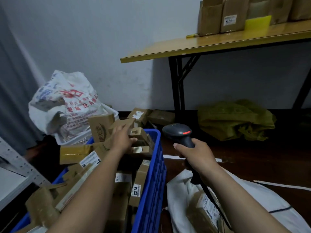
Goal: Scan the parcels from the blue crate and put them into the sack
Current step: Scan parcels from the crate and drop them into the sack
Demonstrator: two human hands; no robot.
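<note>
The dark wooden floor (252, 158) carries a blue crate (151, 182) with a white sack (269, 204) lying just beside it. Behind the crate sit a white basket (111, 111) and loose boxes (151, 115), and a green heap (235, 120) lies under the bench (202, 44). On the bench stand cartons (234, 15) and a yellow sheet (258, 22).

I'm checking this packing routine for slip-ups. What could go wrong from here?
The left hand reaches into the heaped blue crate; pulling out the small parcel may topple neighbouring boxes over the rim. The cable of the scanner in the right hand trails across the sack mouth and might snag parcels dropped in.
</note>
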